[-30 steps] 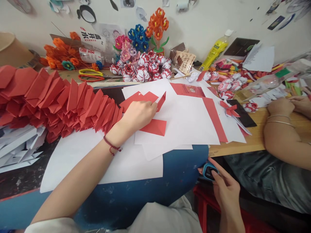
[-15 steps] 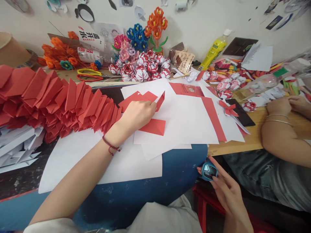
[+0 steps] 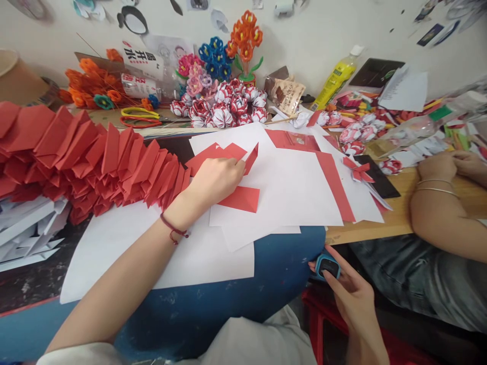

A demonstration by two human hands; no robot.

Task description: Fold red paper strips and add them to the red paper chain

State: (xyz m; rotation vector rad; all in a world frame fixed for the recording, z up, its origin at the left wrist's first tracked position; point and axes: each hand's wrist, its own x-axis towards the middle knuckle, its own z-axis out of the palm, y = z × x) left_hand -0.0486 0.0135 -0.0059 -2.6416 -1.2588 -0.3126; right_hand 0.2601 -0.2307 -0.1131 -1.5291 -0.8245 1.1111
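Note:
Over the white paper sheets (image 3: 297, 182), my left hand (image 3: 218, 177) is closed, its fingertips pinching a folded red paper piece (image 3: 251, 158) that stands up beyond them. A flat red paper strip (image 3: 243, 199) lies just under that hand, and more red paper (image 3: 207, 156) lies behind it. Low on the right, beside the blue table edge, my right hand (image 3: 352, 289) grips a small blue device (image 3: 327, 266) with a dark face. The thumb rests on that face. A long stack of folded red paper pieces (image 3: 102, 157) reaches from the left edge to my left wrist.
Folded white papers (image 3: 28, 230) lie at the left. Along the back are scissors (image 3: 140, 117), red-and-white paper flowers (image 3: 228, 106) and a yellow bottle (image 3: 337, 78). Another person's forearm (image 3: 437, 213) rests on the wooden table at the right. A red stool (image 3: 317, 324) stands below.
My right thumb has shifted onto the dark face of the blue device, which has turned slightly. My left hand and the red papers stay in place.

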